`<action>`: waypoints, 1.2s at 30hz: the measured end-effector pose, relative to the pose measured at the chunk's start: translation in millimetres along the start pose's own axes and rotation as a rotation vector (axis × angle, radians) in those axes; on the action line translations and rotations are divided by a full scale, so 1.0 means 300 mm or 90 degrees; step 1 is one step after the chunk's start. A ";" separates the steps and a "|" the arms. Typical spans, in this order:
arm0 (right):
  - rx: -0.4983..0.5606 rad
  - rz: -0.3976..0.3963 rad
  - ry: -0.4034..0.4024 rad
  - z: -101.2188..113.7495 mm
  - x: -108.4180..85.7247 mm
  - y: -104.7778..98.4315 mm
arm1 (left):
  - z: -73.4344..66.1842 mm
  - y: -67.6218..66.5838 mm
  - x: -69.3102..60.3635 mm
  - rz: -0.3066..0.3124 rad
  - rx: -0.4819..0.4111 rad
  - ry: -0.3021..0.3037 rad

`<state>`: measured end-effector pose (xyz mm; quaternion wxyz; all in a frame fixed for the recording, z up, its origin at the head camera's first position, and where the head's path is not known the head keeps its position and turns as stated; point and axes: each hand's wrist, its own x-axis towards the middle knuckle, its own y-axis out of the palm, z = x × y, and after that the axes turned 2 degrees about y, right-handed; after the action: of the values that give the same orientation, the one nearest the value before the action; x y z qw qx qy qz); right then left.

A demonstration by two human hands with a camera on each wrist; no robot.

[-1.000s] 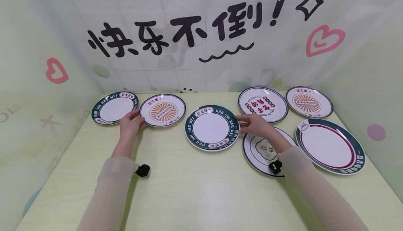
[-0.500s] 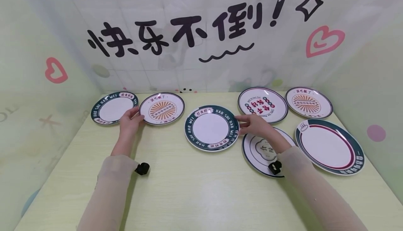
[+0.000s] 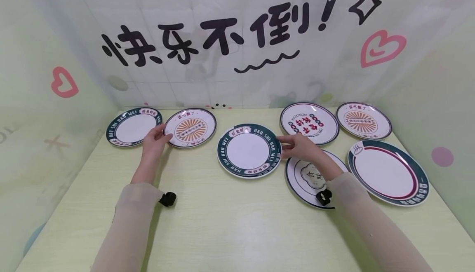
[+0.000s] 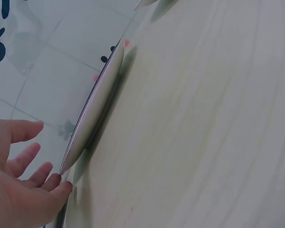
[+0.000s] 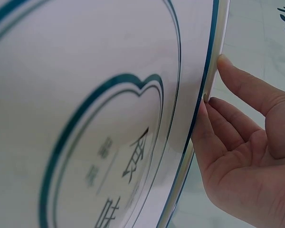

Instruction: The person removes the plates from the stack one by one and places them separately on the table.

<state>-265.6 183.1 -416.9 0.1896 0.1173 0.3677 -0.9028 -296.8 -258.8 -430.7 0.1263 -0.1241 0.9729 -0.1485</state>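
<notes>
My right hand (image 3: 298,146) holds the right rim of a white plate (image 3: 248,150) with a dark green lettered border. In the right wrist view, the thumb (image 5: 242,83) and fingertips meet at the rim. My left hand (image 3: 154,142) touches the left rim of a white plate (image 3: 190,127) with an orange sunburst. From the left wrist view, that plate (image 4: 97,102) appears edge-on, the lower fingertips at its rim and the thumb apart from it. Beside this hand lies another green-bordered plate (image 3: 134,127). Partly hidden under my right arm is a plate (image 5: 109,47) with a cloud-shaped emblem.
Toward the right are a red-lettered plate (image 3: 309,123), a second sunburst plate (image 3: 363,120) and an oval plate (image 3: 387,173) with a green border. The pale wooden table (image 3: 222,230) meets a printed backdrop (image 3: 208,74) behind and patterned panels at the sides.
The sunburst plate beside my left hand has shifted slightly left and back, and my left thumb now overlaps its rim more. My right hand and its plate stay in place.
</notes>
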 end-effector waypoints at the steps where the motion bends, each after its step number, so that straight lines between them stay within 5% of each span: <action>1: -0.001 0.000 0.000 0.001 0.000 0.000 | -0.001 -0.001 -0.001 0.000 0.010 0.004; 18: -0.001 0.003 0.005 0.004 -0.004 -0.001 | -0.021 0.001 -0.042 0.040 0.027 0.039; 29: -0.002 -0.007 0.010 0.005 0.002 -0.006 | -0.033 0.010 -0.068 0.054 0.029 0.106; 36: 0.006 0.002 0.009 0.006 0.001 -0.004 | -0.032 0.017 -0.085 0.063 0.037 0.106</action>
<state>-266.5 182.6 -415.0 0.1881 0.1253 0.3648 -0.9032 -276.6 -244.6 -418.2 0.0560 -0.0596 0.9802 -0.1803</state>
